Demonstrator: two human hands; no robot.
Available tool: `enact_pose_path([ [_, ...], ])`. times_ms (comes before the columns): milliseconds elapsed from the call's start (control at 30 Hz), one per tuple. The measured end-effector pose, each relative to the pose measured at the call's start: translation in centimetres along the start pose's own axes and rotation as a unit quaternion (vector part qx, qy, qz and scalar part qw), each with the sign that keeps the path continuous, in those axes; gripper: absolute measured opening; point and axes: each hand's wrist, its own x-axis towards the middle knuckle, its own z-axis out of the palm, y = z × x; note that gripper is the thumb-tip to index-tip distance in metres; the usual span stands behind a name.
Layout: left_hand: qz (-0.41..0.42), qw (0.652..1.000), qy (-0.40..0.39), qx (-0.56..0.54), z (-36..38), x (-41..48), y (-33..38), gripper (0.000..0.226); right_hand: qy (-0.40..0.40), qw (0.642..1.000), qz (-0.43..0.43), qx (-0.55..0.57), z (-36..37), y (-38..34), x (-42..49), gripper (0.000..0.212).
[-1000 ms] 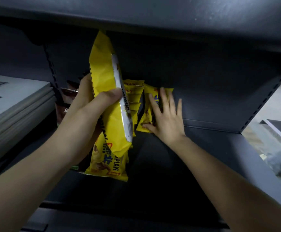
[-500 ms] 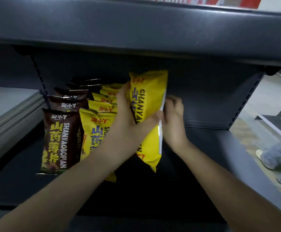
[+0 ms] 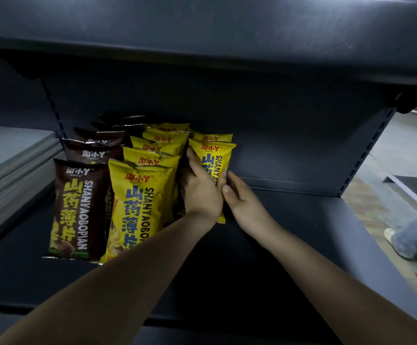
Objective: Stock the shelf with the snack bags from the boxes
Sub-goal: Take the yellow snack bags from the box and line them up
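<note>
The dark grey metal shelf (image 3: 302, 232) carries snack bags standing in rows from front to back: brown snack bags (image 3: 78, 210) at the left, yellow snack bags (image 3: 137, 207) touching them. Just beside these is a short third row, its front yellow bag (image 3: 215, 158) near the back panel (image 3: 289, 145).

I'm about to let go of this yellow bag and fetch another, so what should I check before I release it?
1. The yellow bag stands upright, label facing out: ok.
2. The left hand holds its front and left edge: ok.
3. The right hand is at its right edge: ok; pinching or only pressing, cannot tell.
4. Its bottom is seated on the shelf: cannot tell, the hands hide most of it.
5. The second bag behind it stands upright: ok.
6. Boxes for the next bag are within reach: cannot tell, none in view.
</note>
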Motion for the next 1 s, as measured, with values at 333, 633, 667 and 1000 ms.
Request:
enact_pose_path([
  [333,0.055,0.997,0.015,0.054,1.3,0.4,-2.2,0.084,0.069,0.992,0.071,0.082,3.5,1.4,4.5,0.036],
  [633,-0.015,0.993,-0.024,0.113,1.4,-1.1,-3.0,0.106,0.038,0.994,0.103,0.009,3.1,1.4,5.8,0.05],
  [667,-0.014,0.994,-0.02,0.11,1.4,-1.0,-3.0,0.104,0.036,0.994,0.101,-0.016,3.2,1.2,5.9,0.052],
  [1000,0.019,0.993,-0.03,0.112,1.1,-1.4,-3.5,0.103,0.055,0.997,0.045,-0.011,3.5,0.9,5.8,0.06],
])
